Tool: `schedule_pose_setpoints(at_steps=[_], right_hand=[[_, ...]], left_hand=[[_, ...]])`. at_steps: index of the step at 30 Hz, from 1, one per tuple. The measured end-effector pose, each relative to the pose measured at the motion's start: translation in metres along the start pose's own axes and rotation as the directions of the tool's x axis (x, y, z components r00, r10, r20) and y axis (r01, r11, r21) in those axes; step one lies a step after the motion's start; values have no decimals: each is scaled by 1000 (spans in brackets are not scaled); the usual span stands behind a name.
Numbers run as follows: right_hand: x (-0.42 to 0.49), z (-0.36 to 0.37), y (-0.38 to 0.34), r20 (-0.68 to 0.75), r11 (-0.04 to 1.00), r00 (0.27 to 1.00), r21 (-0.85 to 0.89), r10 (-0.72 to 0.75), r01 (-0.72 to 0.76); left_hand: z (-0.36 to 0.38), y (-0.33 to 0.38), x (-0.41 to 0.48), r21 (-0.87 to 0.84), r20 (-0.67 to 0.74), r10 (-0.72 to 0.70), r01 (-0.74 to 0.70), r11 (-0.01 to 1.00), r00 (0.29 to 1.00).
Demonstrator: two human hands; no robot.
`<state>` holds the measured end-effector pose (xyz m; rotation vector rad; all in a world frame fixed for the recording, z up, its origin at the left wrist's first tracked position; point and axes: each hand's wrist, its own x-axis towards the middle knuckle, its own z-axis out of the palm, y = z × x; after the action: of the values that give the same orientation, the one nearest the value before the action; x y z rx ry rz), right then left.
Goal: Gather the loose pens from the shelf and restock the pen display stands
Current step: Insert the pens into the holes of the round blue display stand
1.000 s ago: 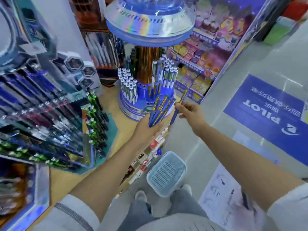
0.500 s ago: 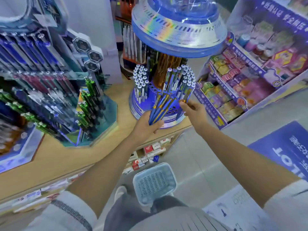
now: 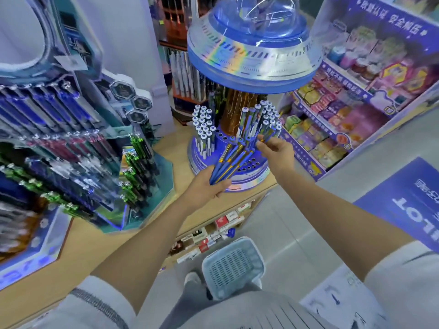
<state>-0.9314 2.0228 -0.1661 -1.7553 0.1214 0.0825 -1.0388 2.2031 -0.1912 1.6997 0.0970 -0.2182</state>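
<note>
Head view, only cam here: left hand [image 3: 207,186] is closed round the lower ends of a bundle of blue pens [image 3: 229,160], thumb across the front, fingers wrapped behind; the pens fan up and to the right out of the fist, their upper ends over the round blue base [image 3: 249,173] of the rotating pen stand [image 3: 237,148]. Right hand [image 3: 276,150] is pinched on one single pen [image 3: 267,135] near its lower end, thumb vs. fingertips, close beside the cluster of pens already standing in the stand's right-hand holes; whether that pen's tip is in a hole yet, can't tell.

Handling, as judged: pens look light, stiff plastic, smooth barrels, so prob. a bit slippery in a loose fan; not fragile, but a slack grip could let one slide out; best hold approx. low-to-mid barrel w/ a pinch, leaving the end that enters the hole free.

Axis: bundle's long axes run from lower left at the fist to upper right, splayed, not parallel; orange-yellow bands show part-way up the barrels. The single pen tilts likewise, upper end toward the stand's column [image 3: 240,108]; it would need to go more upright to match the pens standing in the holes; empty holes show on the base near the front.

Elsewhere: a pale mesh basket [image 3: 234,264] sits on the floor near the feet; tiered pen racks [image 3: 71,150] stand on the wooden shelf [image 3: 78,252] at left.
</note>
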Motion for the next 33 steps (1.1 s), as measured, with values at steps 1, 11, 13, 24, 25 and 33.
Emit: schedule_pose_setpoints(at_steps=[1,11,13,24,25,33], right_hand=[[1,3,1,-13,1000,1000,-13,11,-11],[2,17,7,-106,976,994,-218,-12,-12],[1,20,12,-86,961,996,-276,-21,-4],[-20,20,18,-103,985,994,-171,19,-36],[-25,19,17,-50,991,997,-120,56,-61],[-54,15,8,354,978,923,83,153,-194]], left_hand=[[-4,0,0,0,11,7,-7,1000,1000],[-32,-16,8,-8,63,-16,16,1000,998],[-33,-17,9,-24,68,-24,25,999,997],[-33,-14,6,-84,108,-54,64,994,993],[-31,-13,5,-87,115,-51,61,994,992],[-14,1,0,-102,176,-11,29,994,984]])
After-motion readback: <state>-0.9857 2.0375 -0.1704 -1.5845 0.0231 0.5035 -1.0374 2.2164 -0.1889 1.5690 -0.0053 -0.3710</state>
